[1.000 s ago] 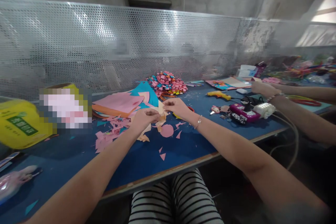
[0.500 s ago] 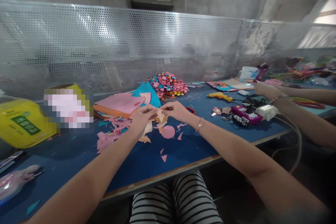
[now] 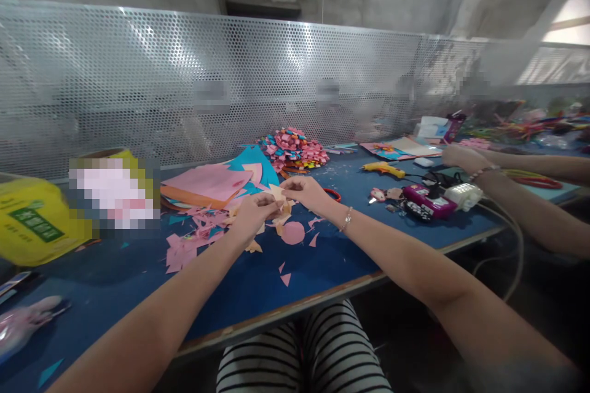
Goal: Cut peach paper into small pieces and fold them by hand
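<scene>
My left hand point(image 3: 256, 211) and my right hand point(image 3: 306, 192) meet above the table, fingertips pinched. Between them is a small peach-coloured piece of paper point(image 3: 277, 192), held by both hands. Part of it is hidden behind the fingers. Just below my right hand lies a round pink paper disc point(image 3: 292, 233). Peach paper scraps point(image 3: 254, 247) lie under my left hand, and pink paper scraps point(image 3: 185, 250) are heaped to its left. Behind my hands are stacked sheets of pink paper point(image 3: 207, 183) and blue paper point(image 3: 258, 163).
A colourful pile of folded paper pieces point(image 3: 295, 150) stands by the perforated metal screen point(image 3: 184, 73). To the right are a yellow glue gun point(image 3: 384, 169), a purple power strip point(image 3: 426, 201) and another person's hand point(image 3: 463, 159). A yellow bag point(image 3: 39, 221) is at left.
My left hand has shifted slightly lower, and more of the peach paper shows above the fingers. My right hand keeps its pinch. The whole view has moved a little.
</scene>
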`<state>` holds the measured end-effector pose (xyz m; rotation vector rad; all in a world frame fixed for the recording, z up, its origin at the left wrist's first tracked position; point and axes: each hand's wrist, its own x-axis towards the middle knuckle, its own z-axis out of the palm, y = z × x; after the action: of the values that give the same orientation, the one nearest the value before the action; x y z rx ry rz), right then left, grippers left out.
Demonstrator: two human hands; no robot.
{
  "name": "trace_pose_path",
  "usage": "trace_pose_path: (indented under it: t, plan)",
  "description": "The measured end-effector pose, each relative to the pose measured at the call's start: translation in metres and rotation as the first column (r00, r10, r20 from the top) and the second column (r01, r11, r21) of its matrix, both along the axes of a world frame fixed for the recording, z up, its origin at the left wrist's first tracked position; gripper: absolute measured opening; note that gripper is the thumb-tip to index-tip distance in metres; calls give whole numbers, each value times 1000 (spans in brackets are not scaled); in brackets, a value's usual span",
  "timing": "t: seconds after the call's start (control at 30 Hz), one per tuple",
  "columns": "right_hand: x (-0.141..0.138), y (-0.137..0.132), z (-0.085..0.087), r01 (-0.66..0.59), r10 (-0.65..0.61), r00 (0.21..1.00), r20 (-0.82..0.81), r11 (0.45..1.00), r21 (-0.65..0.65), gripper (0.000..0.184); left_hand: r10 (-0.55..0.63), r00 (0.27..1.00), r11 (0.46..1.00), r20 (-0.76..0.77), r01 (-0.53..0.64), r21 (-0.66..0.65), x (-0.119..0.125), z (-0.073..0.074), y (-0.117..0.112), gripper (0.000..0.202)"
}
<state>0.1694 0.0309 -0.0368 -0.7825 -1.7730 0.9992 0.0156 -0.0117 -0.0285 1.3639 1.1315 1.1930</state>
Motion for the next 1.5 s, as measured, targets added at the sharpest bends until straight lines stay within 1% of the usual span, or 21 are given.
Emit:
trace_pose_path:
  t: [0.07,0.17,0.23,0.43,0.6,0.77,0.93,1.07,1.2,1.3,1.4,1.5]
  plan:
    - [0,0,0,-16,15,999,-32,999,-41,16,-3,1000,1000,-22,4,12,-1,0,1,33]
    - [-1,0,-2,-68,53,993,-104,988,-139,20,18,1000,1000,-22,-18,23,-4,2,2,32]
    - [-1,-1,-3,-89,69,991,-119,980,-180,21,28,999,999,-22,-28,27,-5,4,3,31]
    - [-2,-5,-1,-107,76,987,-144,969,-221,14,-19,998,999,-54,22,48,-4,4,3,29]
    - [-3,-5,0,-99,61,988,-145,957,-273,10,-7,996,999,-84,11,48,-4,3,1,25]
    - [-2,-5,1,-72,45,992,-114,966,-249,8,4,1000,998,2,-4,55,-2,2,-1,25]
    - [0,-6,3,-106,93,993,-74,974,-198,10,-26,996,996,89,18,92,-2,1,1,20]
    - [0,-7,5,-102,99,995,-27,982,-159,12,-33,997,989,68,22,149,-4,-3,5,20]
    - [1,-8,4,-69,75,995,61,994,-86,12,2,998,986,70,-14,165,-5,-7,9,23]
    - [2,-7,2,-52,55,989,139,998,-29,13,37,996,986,85,-50,161,-4,-6,8,27]
    - [2,-8,1,-32,26,981,191,999,29,16,74,995,982,67,-84,167,-4,-4,6,29]
    - [1,-11,3,4,-28,976,218,994,112,22,79,996,981,50,-86,173,-4,-4,6,29]
